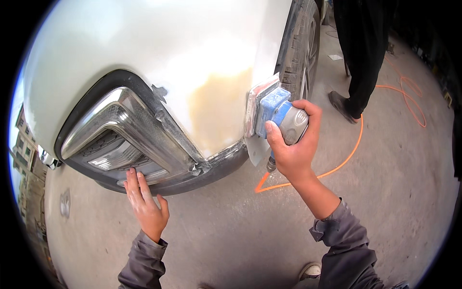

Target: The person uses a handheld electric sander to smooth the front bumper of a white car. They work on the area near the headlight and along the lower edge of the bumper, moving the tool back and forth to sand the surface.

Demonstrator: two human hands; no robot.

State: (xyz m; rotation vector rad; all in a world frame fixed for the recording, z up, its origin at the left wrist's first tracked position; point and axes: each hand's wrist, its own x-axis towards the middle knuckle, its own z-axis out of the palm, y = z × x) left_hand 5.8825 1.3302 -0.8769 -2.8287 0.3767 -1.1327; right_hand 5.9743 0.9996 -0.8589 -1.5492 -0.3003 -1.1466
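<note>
My right hand [298, 149] grips a blue and grey air sander [281, 115], its fingers and thumb wrapped round the grey top. The sander's flat pad stands on edge against the side of a white car bumper [125, 33], near the wheel arch. A tan sanded patch [216, 106] shows on the bumper left of the sander. My left hand [147, 204] has its fingers stretched out, their tips resting on the lower edge of the chrome and black fog light trim [130, 125]. Grey masking tape [175, 135], partly torn, runs along the trim's border.
An orange air hose [332, 171] runs from the sander across the concrete floor [231, 231] to the right. Another person's dark trouser leg [363, 53] and shoe [341, 107] stand beyond the car's wheel [303, 53]. My own shoe [310, 270] shows at the bottom.
</note>
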